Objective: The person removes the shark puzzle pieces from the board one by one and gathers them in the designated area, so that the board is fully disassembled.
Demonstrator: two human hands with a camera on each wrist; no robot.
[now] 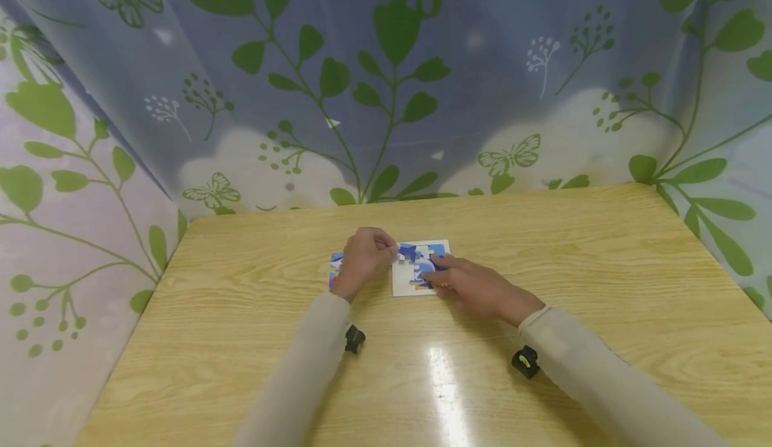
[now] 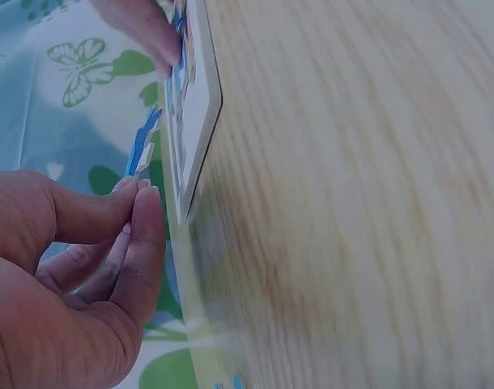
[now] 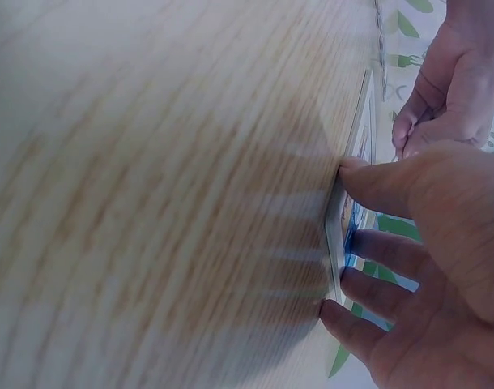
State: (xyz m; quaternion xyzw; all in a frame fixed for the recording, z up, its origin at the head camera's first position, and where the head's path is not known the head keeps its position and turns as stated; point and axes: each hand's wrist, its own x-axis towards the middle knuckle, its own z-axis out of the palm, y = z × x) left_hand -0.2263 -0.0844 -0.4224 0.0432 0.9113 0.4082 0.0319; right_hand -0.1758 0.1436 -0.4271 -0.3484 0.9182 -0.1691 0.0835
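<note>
So the left hand (image 1: 364, 259) has a little blue-and-white piece (image 2: 143, 146) pinched between thumb and fingertips, that grip is definitely holding on. The piece sticks out past the fingertips, lifted off the desk (image 1: 241, 340), right by the left edge of the puzzle board (image 1: 402, 281) and close to its far left corner. Whether its tip touches the board, I honestly can't tell. The right hand (image 1: 479, 289) isn't clutching anything: its fingers are spread and fairly straight, touching the board along its right side, with the thumb toward the near right corner. Board lies flat on the desk, in from the far edge and about midway between the left and right edges. It's partly filled, with blue bits along its far side and through the middle, while the near left corner is bare white. A few loose pieces (image 1: 335, 266) sit on the desk left of the board, partly hidden behind the left hand. Past the desk's far edge hangs a leafy curtain (image 1: 338, 78) with butterflies on it.
</note>
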